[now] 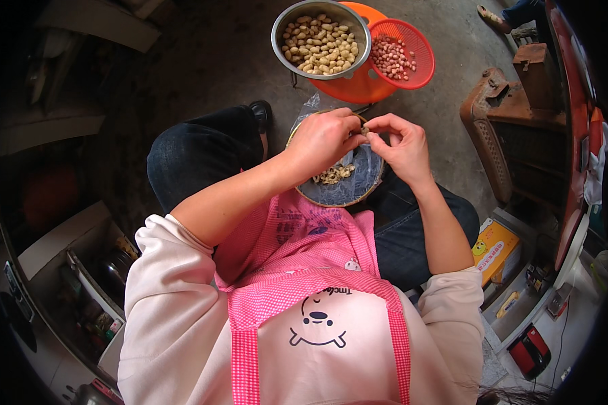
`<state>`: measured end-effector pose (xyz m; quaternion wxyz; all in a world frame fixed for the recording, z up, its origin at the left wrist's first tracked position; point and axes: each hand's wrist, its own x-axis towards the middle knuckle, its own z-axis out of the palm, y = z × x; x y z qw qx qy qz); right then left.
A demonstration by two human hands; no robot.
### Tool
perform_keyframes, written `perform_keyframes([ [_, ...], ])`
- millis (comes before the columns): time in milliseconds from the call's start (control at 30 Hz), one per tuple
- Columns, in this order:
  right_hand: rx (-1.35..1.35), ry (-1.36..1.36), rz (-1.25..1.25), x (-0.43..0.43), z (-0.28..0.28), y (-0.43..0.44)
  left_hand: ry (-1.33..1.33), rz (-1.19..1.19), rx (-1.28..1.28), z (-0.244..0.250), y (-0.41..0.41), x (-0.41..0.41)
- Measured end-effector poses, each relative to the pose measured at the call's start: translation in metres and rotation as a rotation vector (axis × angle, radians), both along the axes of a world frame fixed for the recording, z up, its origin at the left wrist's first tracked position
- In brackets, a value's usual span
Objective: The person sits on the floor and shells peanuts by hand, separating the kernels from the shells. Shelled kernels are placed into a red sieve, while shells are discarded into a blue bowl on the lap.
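My left hand (324, 137) and my right hand (401, 147) meet fingertip to fingertip, pinching a small brown peanut (365, 131) between them. Fingers cover most of it, so whether its shell is whole cannot be seen. Below them, between my knees, is a round bin (340, 197) lined with a clear plastic bag (372, 172). Broken peanut shells (334, 174) lie inside it. Farther out, a steel bowl (278, 48) holds many unshelled peanuts (324, 45). Beside it, a red plastic sieve basket (425, 63) contains pink shelled peanut kernels (392, 56).
An orange plastic stool (342, 92) supports the bowl and basket. Rusty sewing-machine-style iron legs (491, 136) stand to the right, near a yellow printed box (494, 248). Another person's foot (494, 19) shows at the top right. Open drawers (93, 283) line the left.
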<state>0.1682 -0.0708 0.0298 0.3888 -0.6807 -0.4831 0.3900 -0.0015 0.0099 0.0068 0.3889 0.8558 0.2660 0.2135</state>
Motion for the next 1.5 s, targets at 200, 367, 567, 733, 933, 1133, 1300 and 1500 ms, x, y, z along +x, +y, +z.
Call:
perform_keyframes([
  [200, 0.024, -0.145, 0.066, 0.0, -0.003, -0.001, 0.004, -0.045, 0.03, -0.006, -0.003, -0.001],
  [367, 0.075, -0.239, 0.119, 0.0, -0.003, 0.0, 0.049, -0.095, 0.051, -0.006, -0.006, -0.002],
  [567, -0.049, -0.208, 0.175, 0.005, 0.0, 0.002, 0.113, -0.128, -0.236, -0.007, 0.0, -0.001],
  [733, -0.173, -0.086, 0.284, 0.015, 0.013, 0.0, 0.025, -0.063, -1.23, 0.006, 0.017, -0.003],
  [933, 0.214, -0.183, 0.132, -0.006, 0.018, 0.002, -0.098, -0.008, -1.374, 0.008, 0.016, -0.002],
  [1133, 0.225, -0.407, 0.13, -0.015, 0.004, 0.002, -0.117, -0.05, -1.336, 0.009, 0.009, 0.002],
  [1300, 0.268, -0.371, 0.136, -0.013, -0.002, 0.002, -0.235, -0.03, -1.305, 0.003, -0.002, 0.006],
  [1500, 0.267, -0.388, 0.05, -0.012, 0.002, -0.001, -0.046, -0.076, -1.024, -0.006, 0.008, 0.007],
])
